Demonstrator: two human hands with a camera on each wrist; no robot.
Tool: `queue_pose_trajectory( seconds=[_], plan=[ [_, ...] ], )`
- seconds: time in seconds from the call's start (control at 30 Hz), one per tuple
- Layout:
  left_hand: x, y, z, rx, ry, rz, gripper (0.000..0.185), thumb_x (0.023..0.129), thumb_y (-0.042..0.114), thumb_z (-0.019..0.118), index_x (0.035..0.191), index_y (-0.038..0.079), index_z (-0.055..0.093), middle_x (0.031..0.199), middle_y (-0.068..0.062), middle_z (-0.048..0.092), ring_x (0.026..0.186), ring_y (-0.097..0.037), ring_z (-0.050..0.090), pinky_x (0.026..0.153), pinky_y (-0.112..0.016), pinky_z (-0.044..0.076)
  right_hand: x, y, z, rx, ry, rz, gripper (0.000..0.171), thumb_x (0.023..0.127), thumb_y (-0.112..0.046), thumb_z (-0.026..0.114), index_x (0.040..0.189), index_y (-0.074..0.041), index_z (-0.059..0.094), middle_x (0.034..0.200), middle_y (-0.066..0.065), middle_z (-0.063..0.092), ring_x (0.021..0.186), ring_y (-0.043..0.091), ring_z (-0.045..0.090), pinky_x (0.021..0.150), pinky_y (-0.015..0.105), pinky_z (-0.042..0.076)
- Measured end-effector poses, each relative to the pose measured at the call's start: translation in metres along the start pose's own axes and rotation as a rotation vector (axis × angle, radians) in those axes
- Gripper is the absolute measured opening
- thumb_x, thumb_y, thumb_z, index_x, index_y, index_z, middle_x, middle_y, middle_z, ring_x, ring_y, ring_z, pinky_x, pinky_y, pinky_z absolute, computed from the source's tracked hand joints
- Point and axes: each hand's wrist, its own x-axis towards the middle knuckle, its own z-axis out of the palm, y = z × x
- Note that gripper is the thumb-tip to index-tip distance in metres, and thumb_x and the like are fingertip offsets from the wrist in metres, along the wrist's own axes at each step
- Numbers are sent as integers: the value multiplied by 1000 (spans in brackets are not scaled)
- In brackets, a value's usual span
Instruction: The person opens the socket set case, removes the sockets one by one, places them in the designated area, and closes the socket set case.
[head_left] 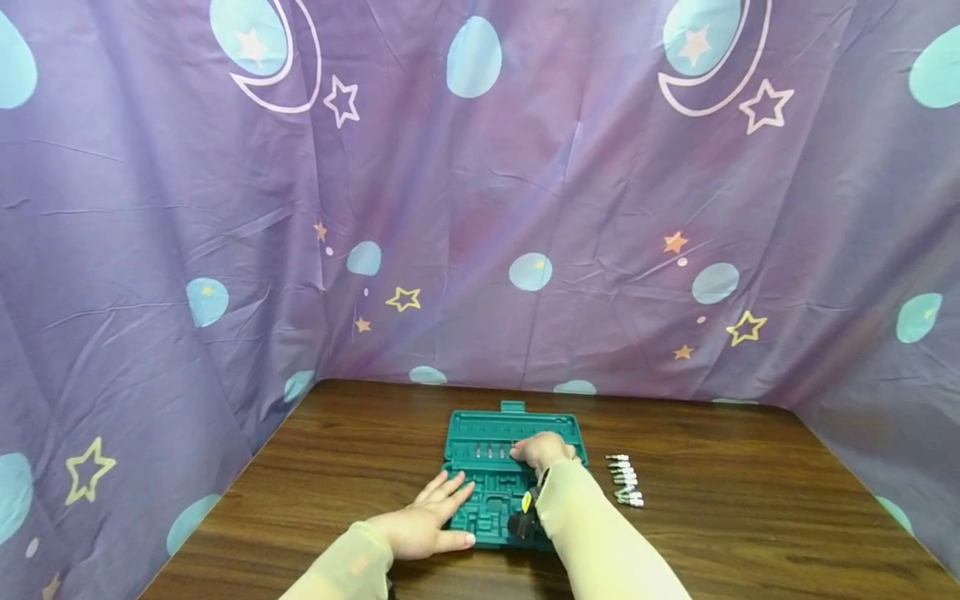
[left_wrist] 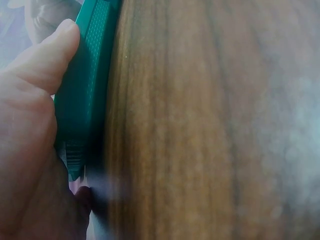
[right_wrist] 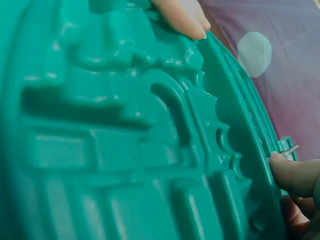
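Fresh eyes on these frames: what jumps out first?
The purple curtain printed with moons and stars fills most of the head view. Below it, a teal tool case tray lies on the wooden table; the left hand rests flat on its near left edge, and the right hand pinches a small metal bit at the far row. A row of metal bits lies right of the case.

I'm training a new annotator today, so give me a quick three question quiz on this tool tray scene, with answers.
1. True or false: the left hand lies flat on the green tray.
2. Where do the loose metal bits lie? A: inside the tray; B: on the wooden table, right of the tray; C: in the left hand.
3. Which hand pinches a thin metal bit at the tray's far slots?

Key: 1 true. 2 B. 3 the right hand.
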Motion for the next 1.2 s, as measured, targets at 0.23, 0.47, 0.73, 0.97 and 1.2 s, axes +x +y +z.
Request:
queue_pose_trajectory(
  seconds=[0.23, 0.47, 0.73, 0.97, 1.2],
  plan=[
    [-2, -2, 0, 4, 4, 7, 80, 93, 56, 51, 154, 14, 23, 161, -7, 14, 147, -30, 1, 112, -56, 17, 8, 5, 6, -64, 11, -51, 20, 80, -29, 77, 94, -15, 76, 125, 30, 51, 124, 56, 29, 103, 64, 20],
    [-4, 1, -1, -1, 0, 7, 79, 93, 55, 52, 154, 13, 23, 161, -8, 14, 147, -31, 1, 112, -57, 17, 11, 7, 9, -95, 17, -41, 21, 80, -34, 77, 90, -16, 77, 126, 31, 51, 125, 56, 29, 104, 64, 18],
    [-2, 0, 0, -5, -13, -2, 79, 94, 57, 50, 155, 16, 21, 161, -5, 12, 147, -29, 0, 112, -57, 17, 7, 14, 1, 270, -31, -145, 19, 82, -21, 77, 93, -6, 74, 116, 23, 58, 123, 49, 32, 103, 59, 23],
    [-1, 2, -1, -14, -4, -2, 79, 94, 56, 51, 155, 15, 22, 161, -5, 12, 147, -29, -1, 112, -57, 17, 3, 22, -33, 307, -192, -370, 17, 85, -14, 72, 93, 1, 69, 106, 11, 67, 104, 28, 57, 91, 48, 41],
    [-2, 1, -1, -13, -1, 0, 79, 93, 56, 51, 155, 15, 22, 161, -5, 12, 147, -28, -1, 112, -58, 17, -4, 55, -82, 231, -230, -494, 27, 88, -14, 70, 104, 6, 66, 97, 7, 68, 89, 16, 58, 81, 35, 45]
  ],
)
